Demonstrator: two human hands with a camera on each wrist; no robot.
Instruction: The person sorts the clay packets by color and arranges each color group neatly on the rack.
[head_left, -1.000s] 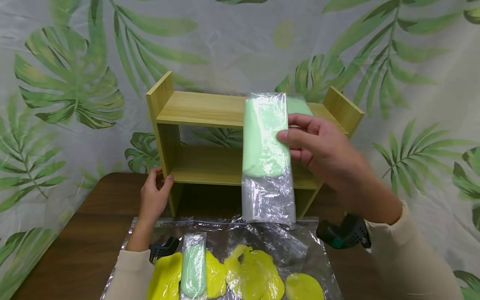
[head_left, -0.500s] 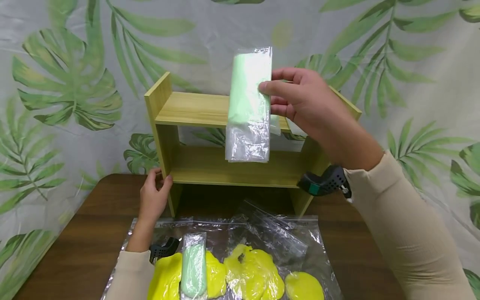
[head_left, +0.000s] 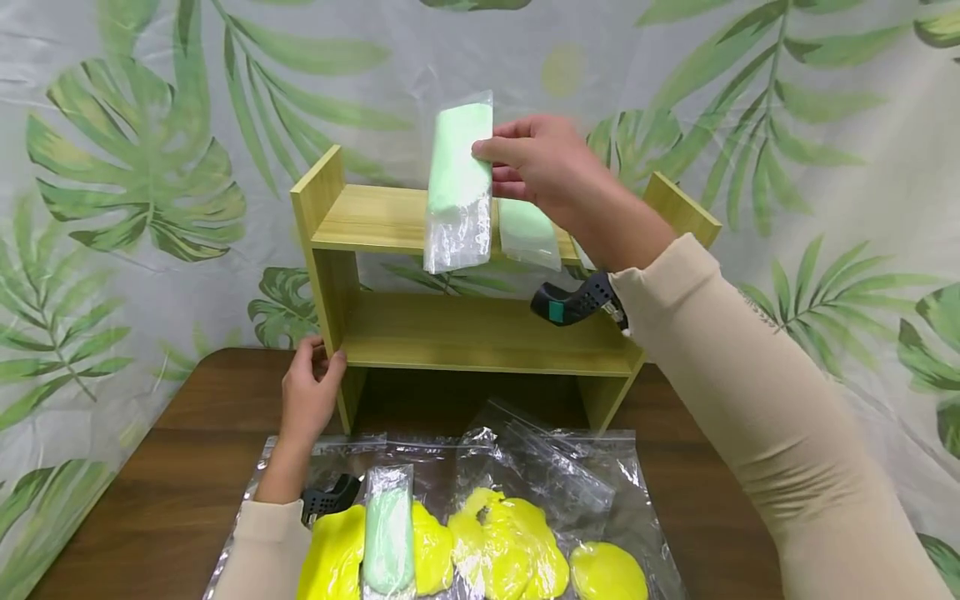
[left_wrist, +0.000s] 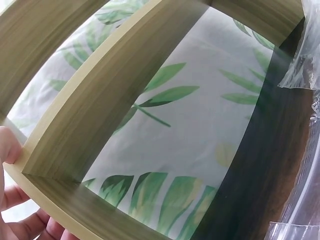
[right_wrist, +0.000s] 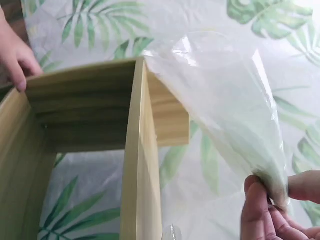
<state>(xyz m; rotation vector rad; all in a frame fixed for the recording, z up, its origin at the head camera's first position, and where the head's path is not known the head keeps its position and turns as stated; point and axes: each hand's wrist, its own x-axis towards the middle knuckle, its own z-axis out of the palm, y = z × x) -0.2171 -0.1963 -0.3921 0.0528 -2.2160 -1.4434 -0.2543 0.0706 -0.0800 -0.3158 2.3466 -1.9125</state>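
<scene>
Our right hand [head_left: 551, 162] and the packet [head_left: 458, 167] have moved left. We pinch its right edge, thumb against fingers; it lies left of that hand, long axis near upright, by the top of the rack [head_left: 450, 329], whose left side our left hand [head_left: 309, 390] grips.

We see a pale, wrinkled cloth [head_left: 142, 158] printed with green leaves hanging across the back. Below it, we have a dark brown wooden counter [head_left: 176, 467] with a rounded far-left corner. A large clear bag [head_left: 640, 508] lies flat there, with flattened yellow lumps [head_left: 517, 554]; we cannot tell if they are inside or on top.
</scene>
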